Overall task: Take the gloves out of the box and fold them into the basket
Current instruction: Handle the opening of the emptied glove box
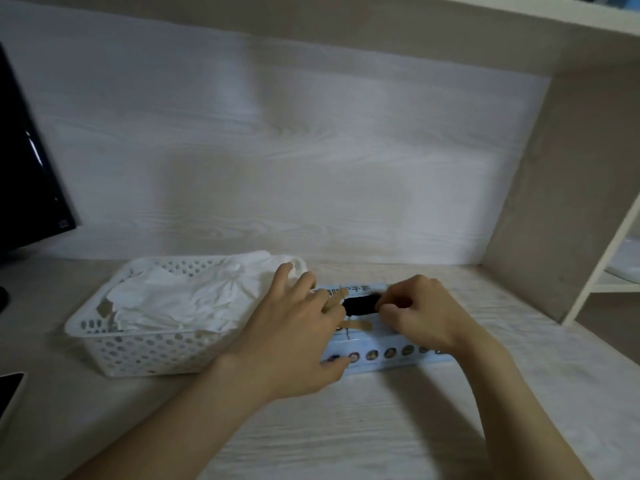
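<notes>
A light blue glove box (381, 358) lies flat on the desk in the middle, its dark oval opening (360, 304) facing up. My left hand (294, 334) rests on the box's left half, with straight fingers pressing beside the opening. My right hand (426, 313) is over the box's right half, fingers curled and fingertips at the opening's right end. What they pinch is hidden. Left of the box, touching it, stands a white perforated basket (86, 327) holding several crumpled white gloves (180, 299).
A dark monitor (24, 168) stands at the far left, and a dark flat device (8, 393) lies at the desk's left edge. A wooden shelf panel (554, 202) walls off the right side. Bare desk (346, 427) stretches in front of the box.
</notes>
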Demonstrator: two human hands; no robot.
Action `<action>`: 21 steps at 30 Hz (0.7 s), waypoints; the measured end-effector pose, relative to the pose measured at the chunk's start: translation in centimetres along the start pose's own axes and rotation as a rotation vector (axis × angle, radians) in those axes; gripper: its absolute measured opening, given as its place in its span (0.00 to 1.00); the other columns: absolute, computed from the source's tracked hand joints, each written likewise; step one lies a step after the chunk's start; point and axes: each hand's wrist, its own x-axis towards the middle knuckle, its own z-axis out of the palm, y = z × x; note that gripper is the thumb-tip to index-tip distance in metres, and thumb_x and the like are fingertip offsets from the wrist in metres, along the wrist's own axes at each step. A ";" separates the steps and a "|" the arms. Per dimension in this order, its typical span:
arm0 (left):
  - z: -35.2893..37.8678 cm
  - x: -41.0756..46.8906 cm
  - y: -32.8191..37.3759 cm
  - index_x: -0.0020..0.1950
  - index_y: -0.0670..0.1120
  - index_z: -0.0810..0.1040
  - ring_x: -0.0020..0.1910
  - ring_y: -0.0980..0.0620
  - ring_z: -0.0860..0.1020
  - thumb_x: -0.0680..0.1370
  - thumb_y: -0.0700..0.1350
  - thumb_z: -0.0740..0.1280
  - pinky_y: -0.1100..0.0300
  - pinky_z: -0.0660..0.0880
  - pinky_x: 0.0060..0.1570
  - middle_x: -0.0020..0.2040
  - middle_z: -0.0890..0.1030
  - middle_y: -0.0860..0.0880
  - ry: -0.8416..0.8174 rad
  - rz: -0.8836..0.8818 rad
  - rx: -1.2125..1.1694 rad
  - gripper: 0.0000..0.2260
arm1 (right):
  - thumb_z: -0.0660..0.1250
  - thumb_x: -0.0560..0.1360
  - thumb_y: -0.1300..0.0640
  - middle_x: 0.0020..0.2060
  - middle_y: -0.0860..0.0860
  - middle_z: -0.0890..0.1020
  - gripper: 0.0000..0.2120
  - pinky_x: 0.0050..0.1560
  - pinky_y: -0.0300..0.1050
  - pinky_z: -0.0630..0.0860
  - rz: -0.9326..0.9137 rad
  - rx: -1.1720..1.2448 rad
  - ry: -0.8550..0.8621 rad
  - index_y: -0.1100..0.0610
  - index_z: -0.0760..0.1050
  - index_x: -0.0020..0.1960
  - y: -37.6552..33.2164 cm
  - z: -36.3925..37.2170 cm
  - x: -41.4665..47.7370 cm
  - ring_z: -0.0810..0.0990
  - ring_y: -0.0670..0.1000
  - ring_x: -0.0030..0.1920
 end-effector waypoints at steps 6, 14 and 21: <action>0.7 0.2 0.1 0.79 0.52 0.67 0.64 0.42 0.74 0.73 0.68 0.63 0.35 0.57 0.75 0.64 0.76 0.48 0.052 -0.055 -0.008 0.38 | 0.80 0.68 0.61 0.35 0.45 0.85 0.09 0.33 0.40 0.75 -0.171 0.043 -0.149 0.49 0.85 0.43 0.1 -2.0 -1.4 0.80 0.44 0.32; 1.0 0.4 0.6 0.85 0.56 0.50 0.73 0.37 0.68 0.72 0.55 0.74 0.37 0.60 0.77 0.81 0.60 0.39 0.167 -0.146 -0.056 0.48 | 0.78 0.68 0.64 0.40 0.40 0.80 0.12 0.50 0.46 0.73 -0.203 -0.181 0.036 0.46 0.84 0.41 1.1 -0.1 -0.4 0.79 0.50 0.47; 1.6 0.4 0.2 0.85 0.55 0.54 0.72 0.39 0.71 0.66 0.66 0.77 0.33 0.59 0.76 0.79 0.67 0.42 0.151 -0.155 -0.012 0.54 | 0.69 0.65 0.61 0.39 0.41 0.84 0.12 0.42 0.36 0.73 -0.260 -0.101 0.078 0.50 0.87 0.44 0.1 -0.4 -0.9 0.80 0.43 0.42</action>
